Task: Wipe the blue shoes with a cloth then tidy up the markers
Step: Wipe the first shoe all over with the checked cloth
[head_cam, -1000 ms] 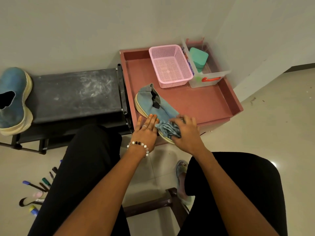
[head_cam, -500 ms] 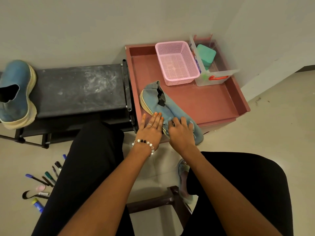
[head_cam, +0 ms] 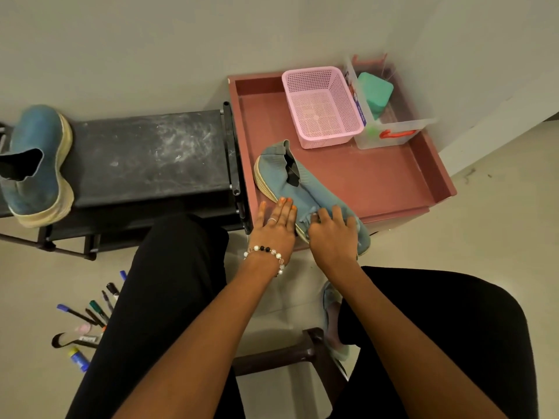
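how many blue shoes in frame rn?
2. One blue knit slip-on shoe lies in the red tray under both hands; the other blue slip-on shoe sits on the black bench, far left. A third bluish shoe may be by the stool, mostly hidden.

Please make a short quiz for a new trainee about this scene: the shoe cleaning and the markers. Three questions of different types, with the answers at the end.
1. True or false: the pink basket already holds markers.
2. Where are the markers lying? A) in the red tray B) on the floor C) on the black bench
3. Fill in: the second blue shoe sits on the black ____.

Key
1. False; it looks empty.
2. B, beside the person's left leg.
3. bench. The left hand lies flat beside the shoe in the tray, while the right hand presses the cloth on it.
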`<act>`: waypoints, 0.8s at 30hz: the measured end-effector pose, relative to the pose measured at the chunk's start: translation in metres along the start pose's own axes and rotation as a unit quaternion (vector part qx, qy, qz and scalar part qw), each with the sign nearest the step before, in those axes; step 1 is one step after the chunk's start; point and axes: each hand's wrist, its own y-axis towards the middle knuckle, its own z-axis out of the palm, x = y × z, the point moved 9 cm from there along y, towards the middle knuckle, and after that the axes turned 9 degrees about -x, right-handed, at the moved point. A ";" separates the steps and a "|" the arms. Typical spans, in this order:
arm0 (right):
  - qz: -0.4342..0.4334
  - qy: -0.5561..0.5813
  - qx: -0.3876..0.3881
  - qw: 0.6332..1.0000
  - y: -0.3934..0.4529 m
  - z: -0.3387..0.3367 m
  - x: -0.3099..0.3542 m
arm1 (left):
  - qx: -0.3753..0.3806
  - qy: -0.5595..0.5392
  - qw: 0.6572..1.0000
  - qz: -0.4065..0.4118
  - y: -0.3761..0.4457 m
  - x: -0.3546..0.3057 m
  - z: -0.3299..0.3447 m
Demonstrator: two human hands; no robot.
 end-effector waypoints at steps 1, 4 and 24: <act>-0.006 -0.004 -0.007 1.000 0.001 -0.003 0.001 | -0.001 -0.001 1.000 0.000 0.000 0.000 0.000; -0.038 -0.052 -0.038 0.997 0.021 -0.006 0.010 | 0.002 0.013 1.000 0.002 -0.002 0.000 0.001; -0.066 -0.017 -0.025 0.997 0.027 -0.009 0.013 | 0.023 -0.022 0.999 -0.021 0.001 0.003 0.008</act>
